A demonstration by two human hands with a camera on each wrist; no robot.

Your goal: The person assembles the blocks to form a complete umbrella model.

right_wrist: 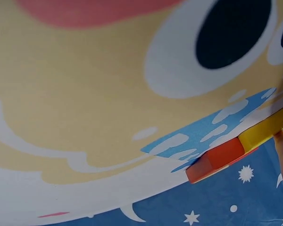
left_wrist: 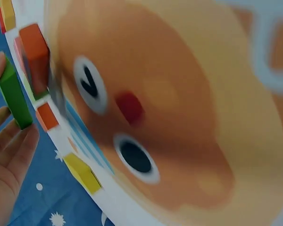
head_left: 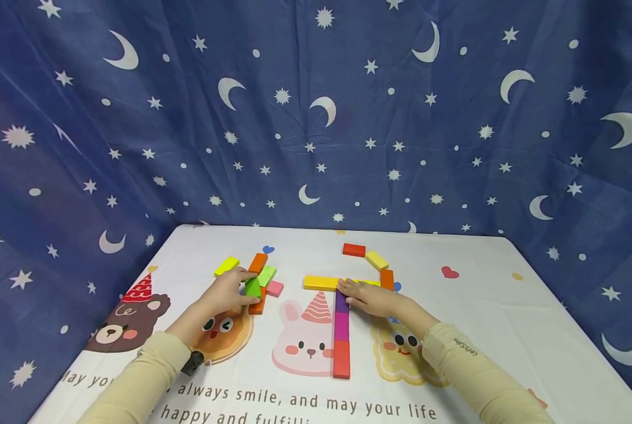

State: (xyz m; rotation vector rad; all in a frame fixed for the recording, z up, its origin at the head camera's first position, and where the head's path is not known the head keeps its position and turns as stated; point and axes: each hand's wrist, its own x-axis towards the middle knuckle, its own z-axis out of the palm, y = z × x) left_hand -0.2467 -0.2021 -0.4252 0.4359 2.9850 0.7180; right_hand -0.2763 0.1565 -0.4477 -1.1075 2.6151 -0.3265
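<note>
My left hand [head_left: 228, 291] pinches a green block [head_left: 252, 287] between thumb and fingers, over a loose group of blocks. In the left wrist view, that green block [left_wrist: 15, 96] is held at its ends. My right hand [head_left: 371, 298] lies with extended fingers on the top of a purple block [head_left: 342, 302], where it meets a row of a yellow-orange block [head_left: 321, 283] and a yellow block [head_left: 366, 282]. Below the purple block, a magenta block [head_left: 341, 327] and a red block [head_left: 341, 359] continue the column. The right fingertips partly cover the join.
Beyond the row, an orange block [head_left: 387, 279], a pale yellow block [head_left: 376, 259] and a red block [head_left: 354, 250] form a curve. Around my left hand are a yellow block [head_left: 227, 265], orange blocks [head_left: 258, 263], a light green block [head_left: 266, 275] and a pink block [head_left: 275, 288].
</note>
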